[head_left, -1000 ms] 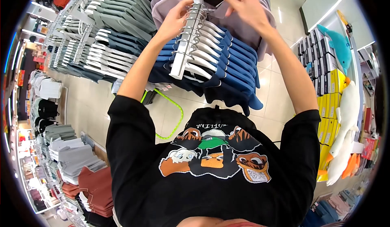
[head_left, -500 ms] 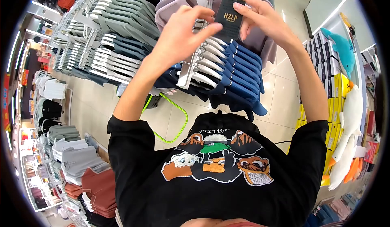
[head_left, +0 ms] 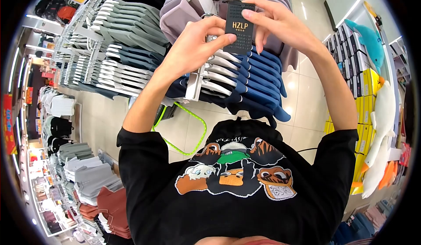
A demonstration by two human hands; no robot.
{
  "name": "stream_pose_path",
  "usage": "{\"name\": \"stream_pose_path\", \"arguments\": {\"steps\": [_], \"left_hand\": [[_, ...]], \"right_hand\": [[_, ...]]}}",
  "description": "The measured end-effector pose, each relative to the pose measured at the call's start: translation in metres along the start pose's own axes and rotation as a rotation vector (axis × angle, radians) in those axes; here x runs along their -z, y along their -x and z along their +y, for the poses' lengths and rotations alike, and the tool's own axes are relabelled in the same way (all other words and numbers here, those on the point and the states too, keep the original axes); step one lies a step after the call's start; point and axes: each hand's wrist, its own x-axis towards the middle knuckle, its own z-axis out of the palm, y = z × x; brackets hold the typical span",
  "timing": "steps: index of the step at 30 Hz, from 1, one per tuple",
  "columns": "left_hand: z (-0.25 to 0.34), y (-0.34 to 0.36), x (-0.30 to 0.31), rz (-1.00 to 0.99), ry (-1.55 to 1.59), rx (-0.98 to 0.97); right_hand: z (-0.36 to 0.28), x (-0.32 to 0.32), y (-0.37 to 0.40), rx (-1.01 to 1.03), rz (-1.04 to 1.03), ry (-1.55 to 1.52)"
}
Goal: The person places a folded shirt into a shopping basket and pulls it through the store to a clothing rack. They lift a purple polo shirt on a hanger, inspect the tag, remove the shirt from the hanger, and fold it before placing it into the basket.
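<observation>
Both my hands are raised in front of a clothes rack. A black hang tag (head_left: 239, 27) printed "HZLP" is pinched between my left hand (head_left: 193, 47), thumb on its lower left edge, and my right hand (head_left: 277, 22), fingers on its top and right side. The tag hangs by a string from a mauve shirt (head_left: 184, 12) on the rack. Just below the tag, a row of blue shirts (head_left: 254, 76) hangs on white hangers (head_left: 215, 76) along a slanted white rail (head_left: 194, 85).
Grey and white shirts (head_left: 127, 30) hang on racks to the left. A green-handled basket (head_left: 177, 122) sits on the tiled floor below. Shelves at right hold yellow boxes (head_left: 364, 104) and plush toys (head_left: 377, 126). More folded clothes (head_left: 87, 179) fill the lower left.
My hands have drawn the black tag out from the hangers and turned its printed face toward me. My left hand has moved off the hanger hooks onto the tag.
</observation>
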Motion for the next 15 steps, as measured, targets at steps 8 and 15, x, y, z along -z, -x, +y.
{"name": "stream_pose_path", "arguments": {"steps": [8, 15], "left_hand": [[-0.020, 0.005, 0.015, 0.274, -0.116, -0.278], [-0.103, -0.025, 0.031, 0.294, -0.127, -0.056]], "right_hand": [[0.000, 0.010, 0.003, 0.044, 0.144, 0.130], [-0.015, -0.002, -0.016, -0.079, 0.197, 0.180]]}}
